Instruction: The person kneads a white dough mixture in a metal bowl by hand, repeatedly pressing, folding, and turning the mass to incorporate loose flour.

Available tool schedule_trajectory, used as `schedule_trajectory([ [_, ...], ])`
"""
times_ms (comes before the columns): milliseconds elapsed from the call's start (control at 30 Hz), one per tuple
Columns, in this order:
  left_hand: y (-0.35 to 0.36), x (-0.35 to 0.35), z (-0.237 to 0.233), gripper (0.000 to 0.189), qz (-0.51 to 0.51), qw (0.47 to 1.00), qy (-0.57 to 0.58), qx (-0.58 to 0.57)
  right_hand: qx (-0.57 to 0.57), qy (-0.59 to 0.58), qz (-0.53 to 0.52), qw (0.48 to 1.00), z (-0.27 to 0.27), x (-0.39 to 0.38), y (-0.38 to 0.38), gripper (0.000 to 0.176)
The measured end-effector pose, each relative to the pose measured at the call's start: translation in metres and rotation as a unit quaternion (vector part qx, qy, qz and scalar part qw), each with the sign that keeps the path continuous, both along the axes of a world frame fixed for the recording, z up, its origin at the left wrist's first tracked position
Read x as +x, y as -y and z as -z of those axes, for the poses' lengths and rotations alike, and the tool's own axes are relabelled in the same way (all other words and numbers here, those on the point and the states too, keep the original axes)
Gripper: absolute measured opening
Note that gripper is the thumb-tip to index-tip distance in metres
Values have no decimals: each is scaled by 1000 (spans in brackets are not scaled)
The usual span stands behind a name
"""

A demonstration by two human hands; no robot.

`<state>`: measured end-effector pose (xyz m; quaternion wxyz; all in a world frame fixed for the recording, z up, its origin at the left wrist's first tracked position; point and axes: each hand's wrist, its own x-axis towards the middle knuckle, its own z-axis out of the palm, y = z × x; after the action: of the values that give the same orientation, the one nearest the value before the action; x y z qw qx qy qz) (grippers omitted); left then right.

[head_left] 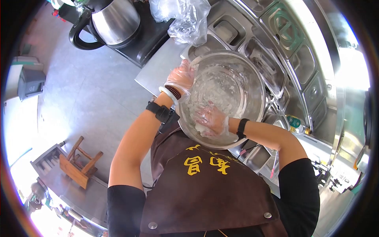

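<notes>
A large stainless-steel mixing bowl [258,85] is in front of my apron, its inside coated with white flour or paste. My left hand [184,76], in a clear plastic glove, is closed on the bowl's left rim. Inside the bowl, near its front wall, my right hand [212,119] wears the same kind of glove and has its fingers curled down on a white doughy lump [201,128]. The fingertips are partly hidden in the white mass. More loose white flour [223,89] is spread over the bowl's bottom.
Steel food pans [266,65] and lidded containers [282,29] line the counter behind and right of the bowl. A steel kettle [116,21] stands at upper left beside a clear plastic bag [189,19]. A bottle [294,122] lies at right; a wooden stool [81,166] is at lower left.
</notes>
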<state>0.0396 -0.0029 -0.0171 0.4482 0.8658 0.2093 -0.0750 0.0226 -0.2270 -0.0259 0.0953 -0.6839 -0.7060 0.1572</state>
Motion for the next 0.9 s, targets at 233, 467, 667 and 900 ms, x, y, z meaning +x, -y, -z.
schedule_trajectory([
  [233, 2, 1, 1, 37, 22, 999, 41, 16, -85, -59, -7, 995, 22, 14, -30, 42],
  [467, 2, 2, -7, 39, 14, 1000, 0, 20, -20, -38, -17, 999, 37, 25, -53, 28],
  [667, -6, 4, 2, 40, 29, 1000, 4, -5, 14, -118, 65, 991, 7, 31, -21, 32],
  [900, -1, 4, 7, 36, 29, 998, 45, 18, -110, -98, 142, 979, -36, 12, 23, 36],
])
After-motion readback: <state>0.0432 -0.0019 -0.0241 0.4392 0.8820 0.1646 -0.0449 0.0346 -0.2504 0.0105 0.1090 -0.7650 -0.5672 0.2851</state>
